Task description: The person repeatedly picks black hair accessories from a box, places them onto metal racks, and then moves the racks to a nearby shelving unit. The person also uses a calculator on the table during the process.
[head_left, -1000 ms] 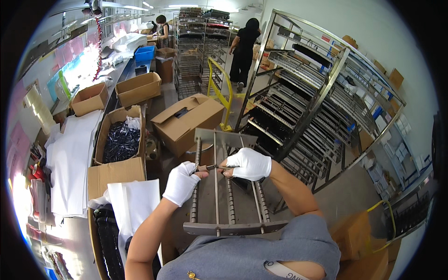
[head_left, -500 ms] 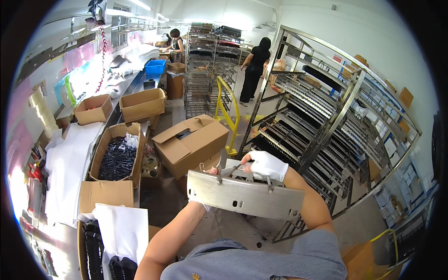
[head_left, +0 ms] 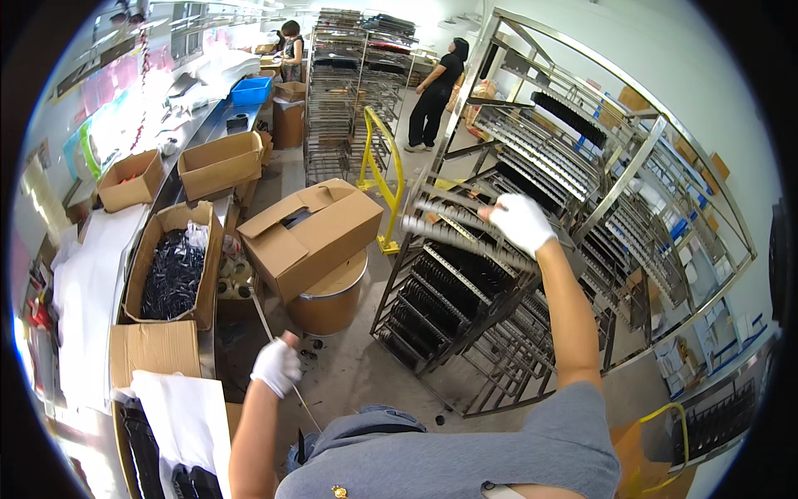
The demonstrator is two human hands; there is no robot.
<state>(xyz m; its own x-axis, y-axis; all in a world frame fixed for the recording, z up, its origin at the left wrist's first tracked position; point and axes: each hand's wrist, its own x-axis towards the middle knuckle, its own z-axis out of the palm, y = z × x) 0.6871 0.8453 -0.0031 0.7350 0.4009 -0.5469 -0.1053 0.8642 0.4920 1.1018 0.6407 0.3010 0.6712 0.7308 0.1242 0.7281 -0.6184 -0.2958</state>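
Note:
My right hand (head_left: 525, 224), in a white glove with bare fingertips, reaches to the near side of the metal rack (head_left: 648, 150). Its fingers close on a long metal frame (head_left: 457, 234), which is smeared by motion and lies at an angle over the rack's upper level. Rows of black parts (head_left: 440, 283) hang in metal strips just below it. My left hand (head_left: 277, 366), also gloved, hangs low at the left with its fingers curled. A thin pale rod (head_left: 263, 318) runs through its grip, slanting down toward my waist.
An open carton (head_left: 337, 218) rests on a round brown drum (head_left: 349, 291). Behind it stands a yellow trolley handle (head_left: 391, 166). On the left bench, a box (head_left: 212, 274) holds dark small parts. Two people are farther back, beside another tall rack (head_left: 332, 108).
The metal frame has gone from in front of my chest to the rack, carried in my right hand. My left hand has let go of it and dropped to the left. The view has shifted right.

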